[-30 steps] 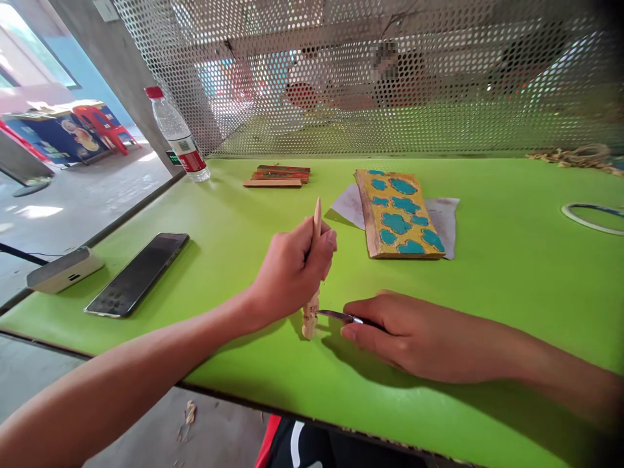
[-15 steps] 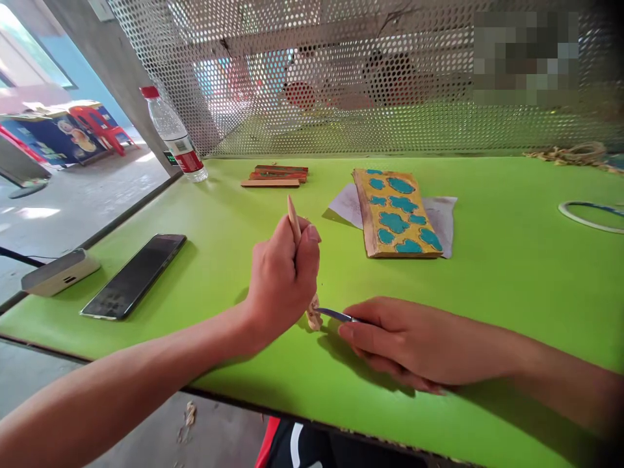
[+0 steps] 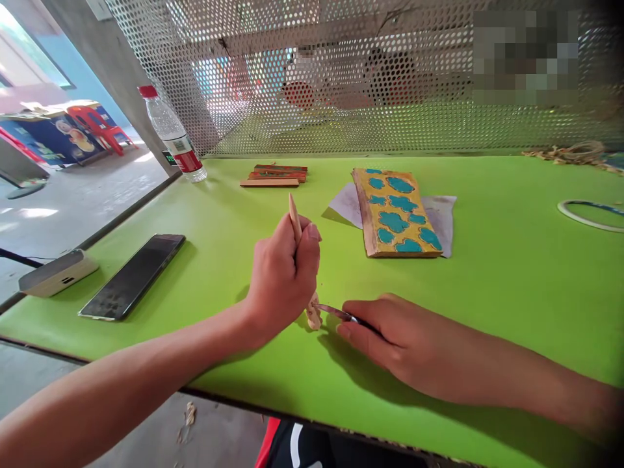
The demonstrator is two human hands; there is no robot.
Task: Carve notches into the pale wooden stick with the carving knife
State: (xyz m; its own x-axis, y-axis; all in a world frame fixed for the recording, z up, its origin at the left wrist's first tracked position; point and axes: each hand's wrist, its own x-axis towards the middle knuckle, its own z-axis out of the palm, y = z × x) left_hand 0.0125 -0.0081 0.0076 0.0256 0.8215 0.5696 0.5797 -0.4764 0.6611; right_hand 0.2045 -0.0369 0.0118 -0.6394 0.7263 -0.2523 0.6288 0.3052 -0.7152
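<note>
Left hand [image 3: 285, 279] in a tight fist around a thin wood stick [image 3: 313, 313], fingers and thumb closed on the middle of it. Pointy top of the stick up above the fist, rough pale bottom end out below the fist, just over the green table [image 3: 487, 312]. No clear view of whether that end is touching the table.

Right hand [image 3: 390, 338] low and just right of the stick, fingers curled in a narrow, firm grip on a small knife [image 3: 336, 314]. Thin blade out past the fingers, tip right by the rough end of the stick, too small to tell if touching. Both arms low and reaching in from the bottom corners, left arm from the left, right arm from the right.

Left of the left hand, a black phone [image 3: 131, 276] and a white box [image 3: 57, 273]. Far past the left hand, a bottle [image 3: 173, 136] and wood strips [image 3: 273, 177]. Past the right hand, a board with blue spots [image 3: 394, 211] on paper [image 3: 441, 218]. Far right of the right hand, a tape ring [image 3: 585, 214].
</note>
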